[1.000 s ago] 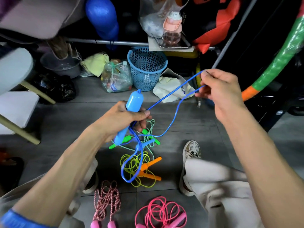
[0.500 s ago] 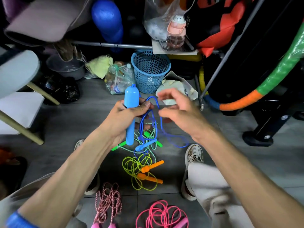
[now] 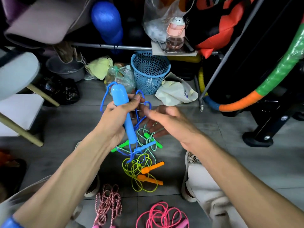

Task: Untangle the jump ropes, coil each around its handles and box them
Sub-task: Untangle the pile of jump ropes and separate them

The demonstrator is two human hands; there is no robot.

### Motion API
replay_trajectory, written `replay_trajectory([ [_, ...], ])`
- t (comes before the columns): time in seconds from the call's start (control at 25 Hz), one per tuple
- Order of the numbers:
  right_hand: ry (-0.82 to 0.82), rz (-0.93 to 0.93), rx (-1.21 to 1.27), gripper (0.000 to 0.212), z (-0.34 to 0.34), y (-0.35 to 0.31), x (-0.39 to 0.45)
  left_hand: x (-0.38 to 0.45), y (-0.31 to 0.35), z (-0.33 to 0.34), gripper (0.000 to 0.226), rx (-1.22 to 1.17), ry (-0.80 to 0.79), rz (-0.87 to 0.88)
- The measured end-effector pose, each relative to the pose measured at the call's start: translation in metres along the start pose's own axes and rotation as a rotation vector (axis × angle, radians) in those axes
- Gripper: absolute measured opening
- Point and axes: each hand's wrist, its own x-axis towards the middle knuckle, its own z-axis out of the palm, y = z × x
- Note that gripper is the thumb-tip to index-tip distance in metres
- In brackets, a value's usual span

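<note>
Head view, left hand [image 3: 113, 119] gripping blue handle [image 3: 122, 109]

A single wide-angle camera, worn on the person's head, looked forward and steeply down past both forearms at the grey tiled floor [image 3: 246, 162]. The left hand [image 3: 113, 119] and right hand [image 3: 166, 120] sat close, mid-frame; a blue mesh basket [image 3: 150, 71] and cluttered shelving filled the top, bent by lens distortion.

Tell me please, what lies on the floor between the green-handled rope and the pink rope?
In the head view, the yellow-green rope with orange handles lies between the green-handled rope and the pink rope.
</note>
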Motion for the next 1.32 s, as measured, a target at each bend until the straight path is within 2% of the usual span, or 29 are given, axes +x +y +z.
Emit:
replay_trajectory([
  [0.12, 0.07, 0.016, 0.063, 0.01, 0.001, -0.002, 0.001, -0.002, -0.002, 0.001, 0.011, 0.067, -0.027, 0.024],
  [0.28, 0.172, 0.116, 0.535, 0.015, -0.012, -0.007, 0.011, 0.007, 0.004, -0.01, 0.012, 0.044, 0.09, 0.124],
  [0.4, 0.193, 0.14, 0.601, 0.015, -0.044, -0.01, 0.014, 0.02, 0.019, -0.029, 0.011, -0.07, 0.19, 0.139],
  [0.44, 0.214, 0.124, 0.5, 0.013, -0.058, -0.01, 0.015, 0.023, 0.024, -0.036, 0.012, -0.081, 0.213, 0.149],
  [0.48, 0.278, 0.096, 0.3, 0.011, -0.072, -0.008, 0.015, 0.025, 0.029, -0.042, 0.013, -0.072, 0.237, 0.167],
  [0.6, 0.613, -0.025, -0.501, 0.01, -0.112, 0.003, 0.014, 0.029, 0.04, -0.059, 0.017, -0.017, 0.298, 0.247],
  [0.64, 0.68, -0.04, -0.62, 0.012, -0.121, 0.007, 0.014, 0.03, 0.044, -0.064, 0.018, -0.02, 0.313, 0.263],
  [0.76, 0.78, -0.012, -0.715, 0.014, -0.14, 0.017, 0.015, 0.033, 0.048, -0.076, 0.017, -0.079, 0.342, 0.263],
  [0.8, 0.773, 0.006, -0.665, 0.015, -0.143, 0.019, 0.015, 0.034, 0.049, -0.079, 0.017, -0.098, 0.342, 0.258],
  [0.88, 0.722, 0.04, -0.356, 0.016, -0.141, 0.015, 0.014, 0.035, 0.048, -0.08, 0.017, -0.107, 0.326, 0.245],
  [0.96, 0.616, 0.055, 0.001, 0.02, -0.129, 0.006, 0.008, 0.033, 0.044, -0.073, 0.017, 0.001, 0.278, 0.215],
  [1.0, 0.541, 0.032, 0.055, 0.022, -0.121, 0.002, 0.006, 0.03, 0.041, -0.065, 0.016, 0.093, 0.234, 0.193],
  [1.12, 0.261, -0.09, 0.088, 0.02, -0.088, -0.01, -0.004, 0.019, 0.024, -0.039, 0.013, 0.31, 0.03, 0.112],
  [1.24, -0.054, -0.196, 0.39, 0.013, -0.057, -0.022, -0.013, 0.007, 0.007, -0.015, 0.013, 0.371, -0.175, 0.038],
  [1.32, -0.155, -0.272, 0.573, 0.013, -0.048, -0.032, -0.015, 0.001, -0.007, -0.004, 0.026, 0.39, -0.295, -0.05],
])
